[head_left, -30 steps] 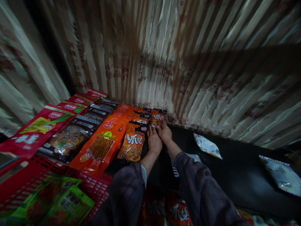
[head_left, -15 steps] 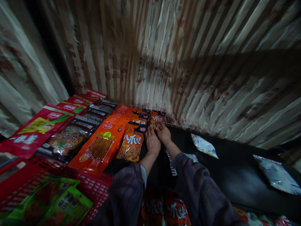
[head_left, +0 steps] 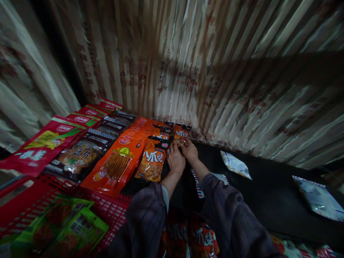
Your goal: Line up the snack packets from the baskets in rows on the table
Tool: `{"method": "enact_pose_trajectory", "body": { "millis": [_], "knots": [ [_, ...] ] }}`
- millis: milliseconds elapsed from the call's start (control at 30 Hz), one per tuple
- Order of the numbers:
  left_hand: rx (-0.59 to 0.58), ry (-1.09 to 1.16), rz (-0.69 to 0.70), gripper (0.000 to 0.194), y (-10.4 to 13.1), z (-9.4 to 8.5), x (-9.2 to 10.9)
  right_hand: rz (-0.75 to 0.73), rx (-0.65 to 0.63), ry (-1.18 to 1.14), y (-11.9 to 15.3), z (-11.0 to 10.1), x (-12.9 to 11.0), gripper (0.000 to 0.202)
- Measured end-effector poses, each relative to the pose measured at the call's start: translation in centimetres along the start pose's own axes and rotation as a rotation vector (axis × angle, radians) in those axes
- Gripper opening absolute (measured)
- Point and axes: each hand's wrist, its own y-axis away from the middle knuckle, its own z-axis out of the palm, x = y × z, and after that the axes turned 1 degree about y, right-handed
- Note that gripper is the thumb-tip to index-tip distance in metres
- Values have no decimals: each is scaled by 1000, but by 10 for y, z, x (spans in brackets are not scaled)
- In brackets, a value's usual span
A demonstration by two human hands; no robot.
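Observation:
An orange and black snack packet lies at the back of the black table, close to the striped curtain. My left hand has its fingers bent over the near end of this packet. From the other side, my right hand grips the same end, its fingers close to those of the left. Part of the packet is hidden under my fingers. Just left of my left hand, a matching snack packet overlaps others of its kind in a row running back.
Farther left are rows of orange stick-snack bags, dark bags and red bags. A red basket with green packets stands in front. On the black table at right lie a white packet and a clear-fronted packet.
Both hands stay at the near end of the same packet, with only small finger movement. The whole view has shifted slightly.

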Motion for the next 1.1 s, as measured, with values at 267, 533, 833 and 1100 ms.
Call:
{"method": "enact_pose_trajectory", "body": {
  "millis": [267,533,833,1100],
  "knots": [
    [-2,-59,8,40,2,-1,1,-9,-14,-8,0,-1,-1,49],
    [14,-87,25,39,1,4,-1,-5,-58,-4,8,-7,-6,61],
    [-7,-47,124,39,2,-2,-4,-125,33,-43,33,-33,-10,42],
    [-153,401,-45,24,46,-38,-1,-177,-6,-186,92,-56,-19,39]
  ]
}}
